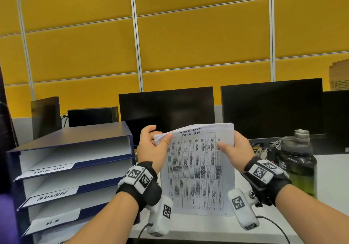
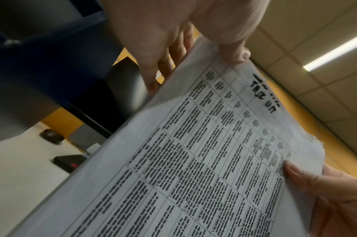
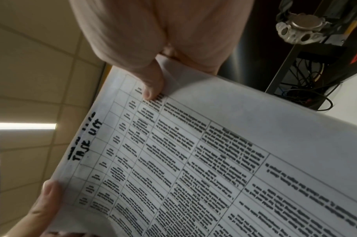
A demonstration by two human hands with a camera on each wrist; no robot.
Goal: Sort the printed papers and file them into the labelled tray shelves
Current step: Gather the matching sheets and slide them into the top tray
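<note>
Both hands are holding a stack of printed papers [image 1: 200, 170] up off the desk, in front of the chest. The left hand [image 1: 151, 147] is gripping the upper left corner, its thumb pressing on the front sheet while the fingers are curling behind; the corner is bending a little under the pinch. The right hand [image 1: 236, 147] is clamping the upper right edge the same way, thumb lying across the printed grid, fingers hidden behind the stack. The two hands are apart, one on each side of the pages.

The top sheet is showing a dense table of small print, with "TASK LIST" handwritten twice across its top margin. The lower edge of the stack is hanging just above the white desk [image 1: 330, 191].

To the left, a dark blue tray shelf unit [image 1: 75, 160] is standing on the desk, its tiers open toward the person. White labels are sitting on the tray fronts: "TASK LIST" [image 1: 50, 170] uppermost, "ADMIN" [image 1: 52, 195] below it, and "H.R" [image 1: 53, 222] lower still.

Behind the papers, two dark monitors [image 1: 272, 107] are standing side by side against a yellow panelled wall [image 1: 188, 41]. To the right of the right wrist, a dark translucent water bottle [image 1: 297, 166] is standing on the desk.
</note>
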